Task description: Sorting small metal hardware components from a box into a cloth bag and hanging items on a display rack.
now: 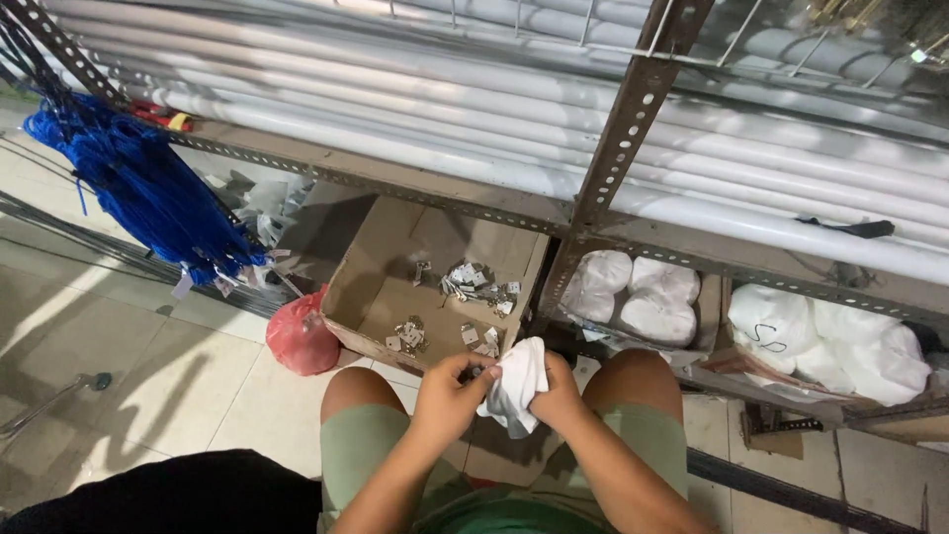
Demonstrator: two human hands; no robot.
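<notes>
While both hands meet over knees, L hand [447,394] & R hand [556,396] grip white cloth [516,381].

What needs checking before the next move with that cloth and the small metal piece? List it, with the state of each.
1. White cloth held firmly in the right hand: ok.
2. Small metal piece pinched by the left hand fingertips, against the cloth: ok, though mostly hidden.
3. Cardboard box open and within reach in front of the knees: ok.
4. Loose metal parts lying inside the box, none seen on the floor: ok.
5. Whether the piece in hand is clean: cannot tell, too small.
6. Red plastic bag beside the box, clear of the hands: ok.
</notes>
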